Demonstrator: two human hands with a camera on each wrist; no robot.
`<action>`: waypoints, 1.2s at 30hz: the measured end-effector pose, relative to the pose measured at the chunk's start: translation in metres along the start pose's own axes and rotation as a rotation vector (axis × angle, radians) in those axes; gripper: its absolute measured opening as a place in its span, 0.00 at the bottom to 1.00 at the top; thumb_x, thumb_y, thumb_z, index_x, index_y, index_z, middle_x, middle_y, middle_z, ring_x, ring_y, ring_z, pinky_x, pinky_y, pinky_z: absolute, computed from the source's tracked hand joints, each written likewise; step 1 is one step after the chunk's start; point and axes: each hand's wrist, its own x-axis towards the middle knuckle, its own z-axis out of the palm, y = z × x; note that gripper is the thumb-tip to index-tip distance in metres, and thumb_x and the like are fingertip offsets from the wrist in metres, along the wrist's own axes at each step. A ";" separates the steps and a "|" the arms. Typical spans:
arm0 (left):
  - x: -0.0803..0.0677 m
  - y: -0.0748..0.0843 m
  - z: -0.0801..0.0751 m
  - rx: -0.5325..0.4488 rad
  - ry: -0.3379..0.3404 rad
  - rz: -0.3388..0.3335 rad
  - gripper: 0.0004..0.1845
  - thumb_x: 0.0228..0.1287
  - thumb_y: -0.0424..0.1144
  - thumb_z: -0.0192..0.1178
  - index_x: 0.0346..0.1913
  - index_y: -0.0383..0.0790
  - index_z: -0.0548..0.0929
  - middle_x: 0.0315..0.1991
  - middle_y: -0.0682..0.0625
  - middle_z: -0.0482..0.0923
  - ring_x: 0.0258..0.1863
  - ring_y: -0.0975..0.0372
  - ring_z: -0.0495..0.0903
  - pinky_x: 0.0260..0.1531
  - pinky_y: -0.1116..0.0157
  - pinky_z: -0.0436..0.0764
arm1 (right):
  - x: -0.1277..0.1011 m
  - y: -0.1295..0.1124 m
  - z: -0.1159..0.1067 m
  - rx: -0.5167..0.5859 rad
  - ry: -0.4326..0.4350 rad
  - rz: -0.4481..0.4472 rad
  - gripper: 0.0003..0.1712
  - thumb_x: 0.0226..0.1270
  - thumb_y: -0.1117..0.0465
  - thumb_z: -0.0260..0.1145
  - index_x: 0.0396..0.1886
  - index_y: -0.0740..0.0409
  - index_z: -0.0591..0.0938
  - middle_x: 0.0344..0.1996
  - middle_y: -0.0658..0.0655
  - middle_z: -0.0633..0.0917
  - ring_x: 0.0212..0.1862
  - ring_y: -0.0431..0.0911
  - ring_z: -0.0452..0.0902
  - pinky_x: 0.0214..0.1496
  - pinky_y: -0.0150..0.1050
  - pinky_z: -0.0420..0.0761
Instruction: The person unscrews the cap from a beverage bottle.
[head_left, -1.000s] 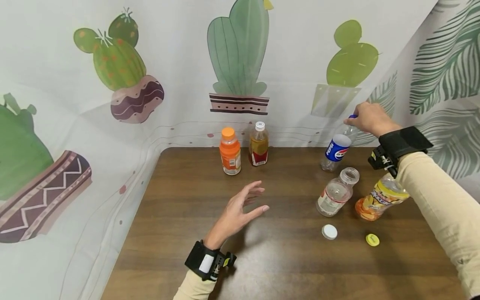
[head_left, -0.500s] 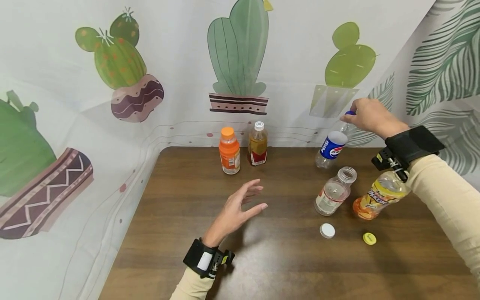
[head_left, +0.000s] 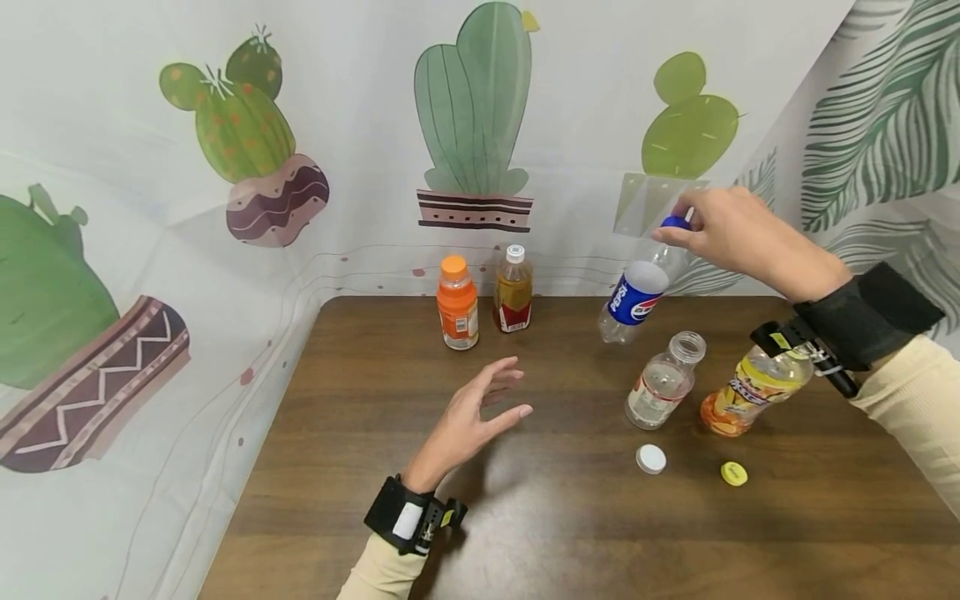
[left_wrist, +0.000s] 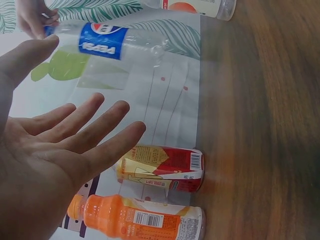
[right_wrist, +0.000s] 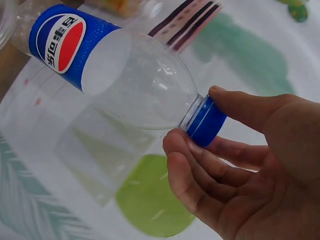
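Right hand (head_left: 731, 237): fingers (right_wrist: 200, 165) and thumb pinch the blue cap (right_wrist: 207, 121) of the cola bottle.
Cola bottle (head_left: 637, 292): clear, blue label, hangs tilted from the right fingertips, its base clear of the table (head_left: 540, 517) and pointing down toward the left hand.
Left hand (head_left: 468, 421): palm open, fingers (left_wrist: 95, 132) spread and slightly bent, holding nothing, raised above the table.
Below the right hand: clear bottle (head_left: 663, 383) without a cap, leaning; just beside it an orange-and-yellow bottle (head_left: 750, 387), partly hidden behind the right wrist strap.
Nearer the person than those two: white cap (head_left: 651, 458) and yellow cap (head_left: 734, 473), loose on the wood, a little apart.
Beyond the left fingertips: orange bottle (head_left: 457, 304) with orange cap and amber bottle (head_left: 514, 292) with white cap and red label, upright, side by side at the table's far edge.
Behind everything: cloth backdrop (head_left: 300, 125) printed with cacti and leaves.
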 end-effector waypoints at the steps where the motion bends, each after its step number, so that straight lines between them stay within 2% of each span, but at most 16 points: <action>1: 0.000 0.001 0.000 0.001 0.000 0.001 0.36 0.65 0.47 0.67 0.73 0.48 0.64 0.65 0.47 0.75 0.66 0.55 0.74 0.66 0.53 0.74 | -0.002 -0.005 -0.002 0.002 0.004 -0.012 0.26 0.73 0.47 0.61 0.47 0.70 0.79 0.33 0.68 0.85 0.30 0.52 0.77 0.26 0.40 0.71; 8: -0.001 0.004 0.000 -0.009 0.004 0.008 0.36 0.65 0.47 0.67 0.72 0.50 0.64 0.65 0.49 0.74 0.66 0.57 0.73 0.66 0.52 0.73 | -0.024 -0.043 -0.010 -0.006 0.122 -0.150 0.18 0.67 0.51 0.69 0.36 0.63 0.80 0.26 0.59 0.85 0.26 0.49 0.77 0.27 0.41 0.73; 13: -0.002 0.005 0.000 0.002 0.014 0.020 0.37 0.63 0.46 0.68 0.72 0.50 0.64 0.66 0.49 0.74 0.66 0.58 0.73 0.66 0.52 0.73 | -0.041 -0.065 -0.011 0.011 0.157 -0.231 0.15 0.65 0.51 0.70 0.35 0.59 0.81 0.22 0.54 0.83 0.24 0.45 0.75 0.27 0.40 0.74; 18: -0.002 0.008 0.002 0.063 0.031 0.048 0.39 0.60 0.50 0.70 0.72 0.56 0.65 0.68 0.52 0.72 0.68 0.61 0.71 0.67 0.54 0.72 | -0.060 -0.086 -0.008 0.013 0.138 -0.240 0.14 0.65 0.48 0.70 0.35 0.54 0.83 0.19 0.48 0.79 0.21 0.41 0.71 0.25 0.36 0.71; 24: -0.002 0.012 0.008 0.035 0.007 0.082 0.42 0.56 0.49 0.73 0.72 0.56 0.64 0.69 0.56 0.69 0.70 0.60 0.68 0.70 0.56 0.69 | -0.072 -0.106 0.004 0.045 0.102 -0.301 0.14 0.66 0.47 0.69 0.37 0.52 0.83 0.19 0.45 0.76 0.22 0.38 0.69 0.25 0.34 0.70; 31: -0.003 0.014 0.017 0.023 -0.064 0.060 0.48 0.50 0.51 0.77 0.74 0.56 0.62 0.70 0.54 0.69 0.70 0.61 0.69 0.70 0.56 0.69 | -0.079 -0.117 0.025 0.110 0.086 -0.369 0.12 0.65 0.50 0.71 0.34 0.52 0.81 0.19 0.44 0.74 0.22 0.35 0.66 0.23 0.30 0.69; 36: -0.005 0.014 0.024 0.028 -0.058 0.066 0.47 0.50 0.53 0.76 0.73 0.60 0.63 0.68 0.56 0.71 0.67 0.63 0.71 0.68 0.60 0.72 | -0.080 -0.121 0.037 0.154 0.053 -0.370 0.11 0.65 0.50 0.71 0.33 0.50 0.80 0.19 0.43 0.73 0.22 0.35 0.66 0.23 0.29 0.69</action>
